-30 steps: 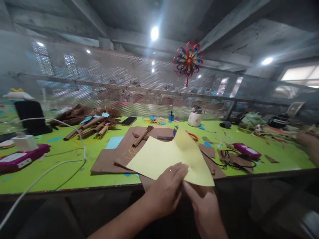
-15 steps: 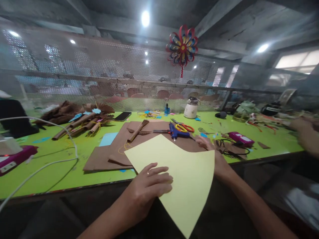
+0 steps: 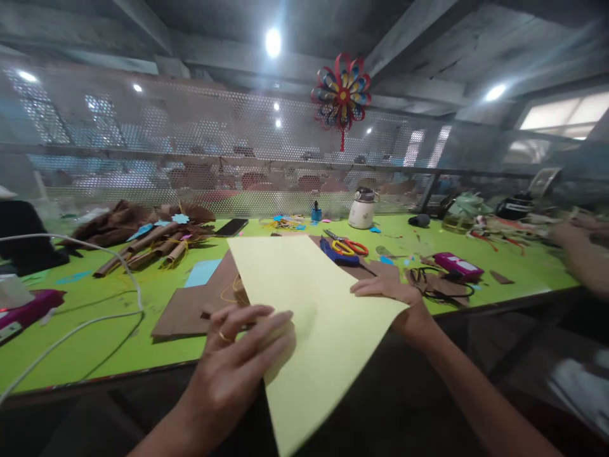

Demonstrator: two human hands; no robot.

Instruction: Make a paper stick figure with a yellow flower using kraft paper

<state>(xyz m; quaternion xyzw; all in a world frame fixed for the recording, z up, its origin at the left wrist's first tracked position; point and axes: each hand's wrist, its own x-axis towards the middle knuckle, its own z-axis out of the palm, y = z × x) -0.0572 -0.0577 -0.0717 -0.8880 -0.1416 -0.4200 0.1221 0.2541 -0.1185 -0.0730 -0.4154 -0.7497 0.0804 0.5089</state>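
A pale yellow sheet of paper (image 3: 314,317) is held in the air in front of the table edge, its surface curved and its lower corner hanging down. My left hand (image 3: 242,355), with a ring on one finger, grips its left edge with the fingers lying over the top; the thumb is hidden. On the right edge, my right hand (image 3: 392,304) has its fingers on the upper face and the rest of its grip out of sight below. Beyond the paper lie a blue glue gun (image 3: 340,254) and scissors (image 3: 349,245) with yellow and red handles.
Brown paper sheets (image 3: 178,311) and a light blue piece (image 3: 202,273) lie on the green table (image 3: 109,324). Brown paper rolls (image 3: 143,247), a phone (image 3: 231,227), a cup (image 3: 362,208) and a magenta box (image 3: 457,266) stand around. A white cable (image 3: 104,311) crosses the left. Another person's hand (image 3: 578,244) is far right.
The yellow paper has turned and its far edge has risen over the brown sheets and glue gun. My left hand has shifted left to its edge; my right hand has moved slightly nearer.
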